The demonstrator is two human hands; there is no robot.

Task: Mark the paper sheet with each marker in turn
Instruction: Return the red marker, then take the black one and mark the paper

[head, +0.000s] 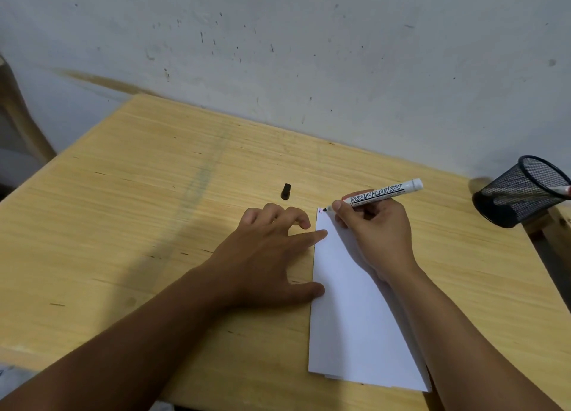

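Note:
A white paper sheet (349,305) lies on the wooden table (154,213), right of centre. My right hand (375,231) grips a white board marker (381,194) with its black tip touching the sheet's top left corner, beside short red marks (322,210). My left hand (272,256) rests flat with spread fingers; its index finger and thumb press on the sheet's left edge. The marker's black cap (286,191) lies on the table just beyond my left hand.
A black mesh pen holder (522,191) lies tipped on its side at the table's right edge, with a red-tipped marker (560,190) poking out. A stained grey wall runs behind the table. A wooden frame stands at far left.

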